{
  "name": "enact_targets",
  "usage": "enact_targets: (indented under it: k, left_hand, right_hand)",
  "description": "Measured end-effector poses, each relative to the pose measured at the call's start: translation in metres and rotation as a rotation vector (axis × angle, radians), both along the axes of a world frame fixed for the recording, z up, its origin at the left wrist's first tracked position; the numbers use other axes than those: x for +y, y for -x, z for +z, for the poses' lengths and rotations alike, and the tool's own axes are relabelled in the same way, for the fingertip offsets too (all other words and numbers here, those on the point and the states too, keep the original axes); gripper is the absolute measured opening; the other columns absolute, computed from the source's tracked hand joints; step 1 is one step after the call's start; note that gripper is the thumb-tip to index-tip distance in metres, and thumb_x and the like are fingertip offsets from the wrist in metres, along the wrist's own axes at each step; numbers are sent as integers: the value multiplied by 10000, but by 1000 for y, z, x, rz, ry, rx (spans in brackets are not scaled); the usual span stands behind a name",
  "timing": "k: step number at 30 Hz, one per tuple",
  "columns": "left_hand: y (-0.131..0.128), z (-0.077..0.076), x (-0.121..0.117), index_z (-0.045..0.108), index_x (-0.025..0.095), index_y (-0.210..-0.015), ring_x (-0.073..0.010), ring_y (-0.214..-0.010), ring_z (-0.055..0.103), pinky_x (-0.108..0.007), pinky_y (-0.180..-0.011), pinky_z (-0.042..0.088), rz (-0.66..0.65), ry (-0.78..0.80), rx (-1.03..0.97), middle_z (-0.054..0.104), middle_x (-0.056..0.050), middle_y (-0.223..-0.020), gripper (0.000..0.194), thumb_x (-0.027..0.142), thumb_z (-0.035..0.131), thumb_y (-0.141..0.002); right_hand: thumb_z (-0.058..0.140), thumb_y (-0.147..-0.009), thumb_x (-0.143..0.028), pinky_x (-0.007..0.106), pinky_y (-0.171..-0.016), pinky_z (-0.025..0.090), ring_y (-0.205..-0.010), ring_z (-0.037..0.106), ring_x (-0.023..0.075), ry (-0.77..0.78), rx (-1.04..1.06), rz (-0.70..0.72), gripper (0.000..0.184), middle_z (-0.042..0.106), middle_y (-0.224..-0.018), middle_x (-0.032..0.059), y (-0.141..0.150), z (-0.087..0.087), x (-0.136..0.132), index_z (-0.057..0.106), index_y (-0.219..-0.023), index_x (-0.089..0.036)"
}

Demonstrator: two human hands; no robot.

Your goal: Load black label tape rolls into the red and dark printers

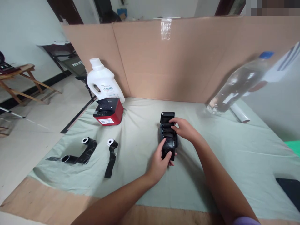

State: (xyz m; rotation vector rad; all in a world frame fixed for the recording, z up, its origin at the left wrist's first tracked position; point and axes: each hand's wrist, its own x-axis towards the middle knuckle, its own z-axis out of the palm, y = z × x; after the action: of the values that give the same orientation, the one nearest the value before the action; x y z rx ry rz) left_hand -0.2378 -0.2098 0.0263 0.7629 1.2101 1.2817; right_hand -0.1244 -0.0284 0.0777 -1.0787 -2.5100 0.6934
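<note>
A small black receipt printer (177, 142) lies mid-table with its lid (167, 115) flipped up at the far end. A glossy black paper strip (170, 144) runs out of it towards me. My left hand (158, 161) is closed on the near part of this strip, thumb on top and fingertips showing underneath. My right hand (185, 128) bends over the printer's right side, its fingers closed at the lid hinge and the roll compartment. What lies inside the compartment is partly hidden by these fingers.
Black paper rolls (85, 141) and another roll (111, 142) lie partly unwound at the left. Behind them stand a red-and-black printer (117, 112) and a white jug (103, 78). A cardboard wall (182, 62) closes the back. A clear bottle (236, 86) leans at the right.
</note>
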Motion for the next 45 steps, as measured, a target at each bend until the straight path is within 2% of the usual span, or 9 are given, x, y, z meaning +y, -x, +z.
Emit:
enact_targets:
  k: [10, 19, 21, 24, 27, 30, 36, 41, 45]
  left_hand:
    - [2, -7, 2, 272, 210, -1591, -90, -570, 616, -239, -606, 508, -49, -9, 11, 745, -103, -1033, 757, 388, 609, -936]
    - [0, -12, 5, 324, 212, -1573, -88, -565, 610, -230, -574, 481, -66, -4, 51, 741, -100, -1037, 725, 376, 605, -925]
    - [0, -13, 5, 330, 206, -1571, -87, -564, 608, -227, -570, 480, -68, -7, 59, 744, -99, -1031, 715, 366, 596, -927]
    - [0, -15, 4, 398, 197, -1544, -94, -589, 616, -232, -585, 492, -99, -31, 110, 751, -103, -1041, 650, 352, 571, -936]
    - [1, -14, 1, 511, 208, -1483, -113, -630, 635, -251, -624, 509, -165, -48, 238, 767, -84, -1001, 557, 340, 553, -944]
    - [2, -12, -1, 569, 222, -1444, -129, -655, 652, -268, -668, 522, -200, -55, 337, 779, -60, -950, 510, 330, 544, -946]
    - [3, -11, -2, 583, 230, -1438, -142, -660, 662, -278, -681, 531, -211, -56, 415, 776, -51, -922, 507, 368, 530, -952]
    - [3, -9, -2, 589, 216, -1434, -150, -641, 652, -276, -683, 530, -224, -45, 448, 754, -27, -788, 506, 359, 532, -952]
    - [4, -7, -2, 583, 229, -1438, -151, -673, 674, -278, -698, 539, -230, -49, 421, 775, -44, -909, 505, 355, 532, -951]
  right_hand:
    - [527, -879, -33, 397, -935, 467, -1051, 536, 266, -143, -217, 30, 357, 677, -1169, 117, 7, 1, -9, 657, -1185, -162]
    - [606, -858, -122, 348, -799, 481, -1020, 569, 264, -148, -283, -157, 186, 600, -1075, 113, 13, -6, -15, 696, -991, -215]
    - [628, -863, -191, 357, -795, 489, -1015, 582, 274, -134, -229, -252, 175, 594, -1076, 123, 13, -7, -13, 669, -1033, -201]
    - [590, -916, -310, 390, -859, 494, -1018, 600, 270, -138, 20, -366, 387, 580, -1241, 172, 14, -12, -4, 553, -1267, -151]
    - [517, -959, -318, 369, -858, 498, -927, 615, 217, -65, 222, -294, 456, 599, -1311, 152, 13, -17, 10, 463, -1387, -172]
    - [533, -940, -292, 340, -807, 499, -869, 601, 193, -22, 275, -185, 298, 654, -1183, 95, 6, -13, 16, 572, -1221, -201]
    - [625, -846, -196, 332, -841, 500, -882, 602, 175, 98, 69, 68, 140, 579, -1109, 56, -10, 16, -3, 650, -981, -222]
    - [630, -860, -212, 324, -794, 510, -742, 591, 135, 171, -97, -47, 165, 531, -1178, 73, -7, 16, -13, 654, -1024, -217]
    - [688, -849, -257, 316, -796, 508, -804, 618, 167, 207, -124, -168, 351, 578, -1136, 88, -3, -1, -7, 583, -1183, -227]
